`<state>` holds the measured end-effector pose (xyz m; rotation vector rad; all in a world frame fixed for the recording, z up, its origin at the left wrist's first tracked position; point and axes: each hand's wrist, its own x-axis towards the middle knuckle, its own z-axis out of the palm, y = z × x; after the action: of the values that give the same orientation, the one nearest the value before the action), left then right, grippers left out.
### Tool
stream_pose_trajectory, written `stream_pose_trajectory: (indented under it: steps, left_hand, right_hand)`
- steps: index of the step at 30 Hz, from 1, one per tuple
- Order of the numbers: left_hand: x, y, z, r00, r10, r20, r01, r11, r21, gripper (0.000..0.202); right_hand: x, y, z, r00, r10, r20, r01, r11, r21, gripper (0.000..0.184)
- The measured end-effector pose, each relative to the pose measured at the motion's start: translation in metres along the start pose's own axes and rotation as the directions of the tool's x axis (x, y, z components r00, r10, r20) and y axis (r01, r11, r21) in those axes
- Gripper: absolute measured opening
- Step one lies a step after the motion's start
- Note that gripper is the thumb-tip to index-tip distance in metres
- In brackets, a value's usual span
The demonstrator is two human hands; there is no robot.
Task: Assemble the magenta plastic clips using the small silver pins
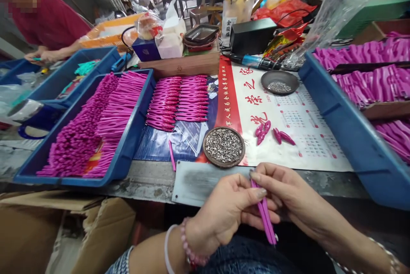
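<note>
A long, slim magenta plastic piece (263, 210), made of two strips lying side by side, is held over the table's front edge. My left hand (232, 203) pinches it near its upper part between thumb and fingers. At its upper end, the thumb and forefinger of my right hand (280, 184) are closed on the tip; whether they also hold a small metal part is hidden. Something small and silvery shows at the piece's lower end. Just beyond my hands stands a round bowl (224, 146) full of small metal pins. Beneath them lies a grey metal plate (195, 184).
A blue tray (128, 150) of magenta strips stands left, and another blue tray (349, 137) right. Rows of magenta pieces (177, 101), a loose strip (172, 155), small magenta parts (263, 132) and a dark dish (279, 82) lie between. A co-worker (54, 22) sits at far left.
</note>
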<state>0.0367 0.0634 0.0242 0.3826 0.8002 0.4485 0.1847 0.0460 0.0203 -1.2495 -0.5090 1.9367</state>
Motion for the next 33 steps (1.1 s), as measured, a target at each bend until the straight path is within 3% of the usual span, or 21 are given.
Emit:
stream_pose_trajectory:
  steps: [5, 10, 14, 18, 33]
  left_hand:
    - [-0.002, 0.002, 0.009, 0.998, 0.061, 0.027, -0.063, 0.994, 0.087, 0.038]
    - [0.012, 0.003, 0.014, 0.983, -0.082, 0.166, 0.064, 0.992, 0.112, 0.043]
    - [0.026, 0.002, 0.013, 0.960, -0.148, 0.238, 0.135, 0.988, 0.071, 0.039]
    - [0.033, 0.002, 0.010, 0.953, -0.173, 0.248, 0.170, 0.985, 0.035, 0.026]
    - [0.035, 0.002, 0.001, 0.974, -0.146, 0.172, 0.173, 0.973, -0.155, 0.018]
  right_hand:
    - [-0.016, -0.008, -0.007, 1.000, -0.012, -0.024, 0.011, 0.999, -0.035, 0.041]
    - [-0.018, -0.008, -0.022, 0.994, -0.040, -0.103, 0.029, 0.994, -0.105, 0.045]
    - [-0.014, -0.008, -0.029, 0.987, 0.009, -0.162, -0.017, 0.999, -0.049, 0.047]
    - [-0.011, -0.008, -0.030, 0.992, 0.049, -0.115, -0.044, 0.998, 0.052, 0.046]
    - [0.009, -0.009, -0.020, 0.999, 0.044, -0.032, -0.038, 0.984, 0.172, 0.040]
